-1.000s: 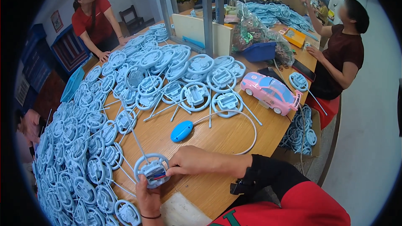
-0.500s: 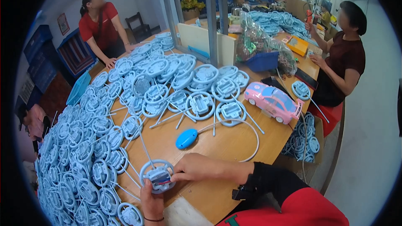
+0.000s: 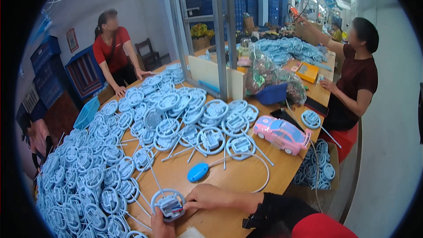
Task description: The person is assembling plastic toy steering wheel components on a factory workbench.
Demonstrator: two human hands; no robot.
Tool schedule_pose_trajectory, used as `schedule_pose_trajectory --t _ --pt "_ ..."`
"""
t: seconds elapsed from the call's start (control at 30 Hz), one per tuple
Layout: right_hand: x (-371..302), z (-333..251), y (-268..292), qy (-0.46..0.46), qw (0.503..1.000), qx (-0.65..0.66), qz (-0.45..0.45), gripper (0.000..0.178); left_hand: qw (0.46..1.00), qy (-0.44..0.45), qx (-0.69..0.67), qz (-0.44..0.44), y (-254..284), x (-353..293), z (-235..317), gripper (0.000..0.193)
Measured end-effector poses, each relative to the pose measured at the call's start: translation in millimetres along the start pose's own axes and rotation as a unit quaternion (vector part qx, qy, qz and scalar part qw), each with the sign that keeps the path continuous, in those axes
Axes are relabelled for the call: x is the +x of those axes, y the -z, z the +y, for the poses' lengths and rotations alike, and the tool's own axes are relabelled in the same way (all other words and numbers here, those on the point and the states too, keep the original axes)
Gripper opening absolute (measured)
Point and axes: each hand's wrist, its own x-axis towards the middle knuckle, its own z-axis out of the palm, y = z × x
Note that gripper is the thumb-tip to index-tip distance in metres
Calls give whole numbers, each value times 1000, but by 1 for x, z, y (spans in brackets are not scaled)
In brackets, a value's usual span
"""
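Over the table (image 3: 231, 175), left fingers (image 3: 157, 217) closed around blue wheel (image 3: 167, 202), right fingers (image 3: 191, 204) bunched against it, hold unclear

Looks down and forward in wide fisheye from the wearer's head, close over left hand (image 3: 163, 225) and right hand (image 3: 206, 196), across the tabletop (image 3: 232, 174) to distant blue crates (image 3: 249, 1).
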Motion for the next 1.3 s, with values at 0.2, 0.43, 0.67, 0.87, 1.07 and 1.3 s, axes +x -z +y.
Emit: schedule_pose_trajectory --t 0.2,0.43,0.67,0.87,1.07,1.3 --pt "0 -1 3 -16 999 -24 -15 37 986 -9 165 39 -7 -4 8 48" --pt "1 -7 8 -12 999 20 -28 38 993 21 111 35 3 2 -6 48" --pt "1 -9 2 8 999 38 -3 34 998 55 -26 9 8 4 -9 48" --pt "3 -7 2 -10 998 46 -35 38 1000 18 13 -4 10 6 -13 50" --pt "-1 -12 2 -17 998 55 -40 38 998 51 -45 -2 16 7 -17 53" --pt "-4 -5 -4 0 999 44 -18 36 997 35 59 22 2 -2 -9 52"
